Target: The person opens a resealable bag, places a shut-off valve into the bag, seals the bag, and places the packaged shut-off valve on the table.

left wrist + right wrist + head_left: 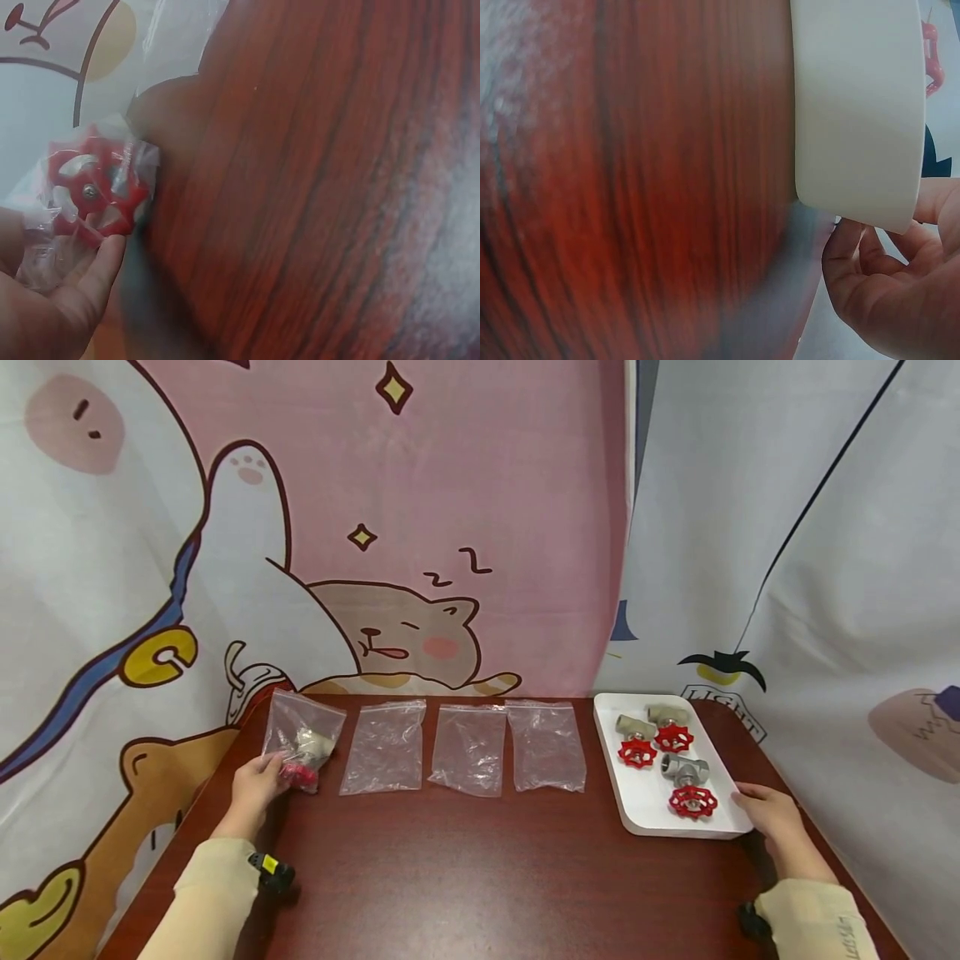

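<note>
My left hand pinches the lower left side of a clear plastic bag at the table's left. Inside that bag is a valve with a pale body and a red handwheel, its wheel close to my fingertips. On the far right, my right hand grips the edge of a white tray, thumb at the rim and fingers curled below in the right wrist view. The tray holds three valves with red handwheels: a silvery valve in front and two duller ones, a left valve and a right valve, behind.
Three flat clear bags lie in a row between my hands: a left bag, a middle bag and a right bag. They rest on the dark brown wooden table. Printed curtains hang behind it.
</note>
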The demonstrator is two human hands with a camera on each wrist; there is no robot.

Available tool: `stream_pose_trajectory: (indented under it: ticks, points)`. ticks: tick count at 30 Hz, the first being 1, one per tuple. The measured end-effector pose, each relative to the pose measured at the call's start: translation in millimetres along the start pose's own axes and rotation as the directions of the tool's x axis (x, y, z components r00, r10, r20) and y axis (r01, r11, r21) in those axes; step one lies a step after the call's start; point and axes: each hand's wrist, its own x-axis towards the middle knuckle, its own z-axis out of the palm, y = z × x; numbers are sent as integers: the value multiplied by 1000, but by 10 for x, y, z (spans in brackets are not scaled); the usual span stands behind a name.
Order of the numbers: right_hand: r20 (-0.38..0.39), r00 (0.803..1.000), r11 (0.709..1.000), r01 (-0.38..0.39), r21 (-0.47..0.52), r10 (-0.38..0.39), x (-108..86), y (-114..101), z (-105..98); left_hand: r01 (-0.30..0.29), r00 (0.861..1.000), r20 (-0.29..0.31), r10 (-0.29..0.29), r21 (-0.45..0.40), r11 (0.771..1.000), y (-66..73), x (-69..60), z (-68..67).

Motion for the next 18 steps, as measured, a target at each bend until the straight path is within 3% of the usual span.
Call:
stream_pose_trajectory:
  ticks: [7,14,18]
  points:
    - [10,1000,1000,7,19,-7,-10,-3,-9,108,994,46,-103,-111,988,4,4,-43]
    - [14,1000,1000,4,16,-4,21,20,-9,140,988,-58,-146,-90,986,22,40,-39]
    - [-3,1000,1000,-6,14,6,119,83,6,116,986,-115,-122,-57,992,24,55,-22]
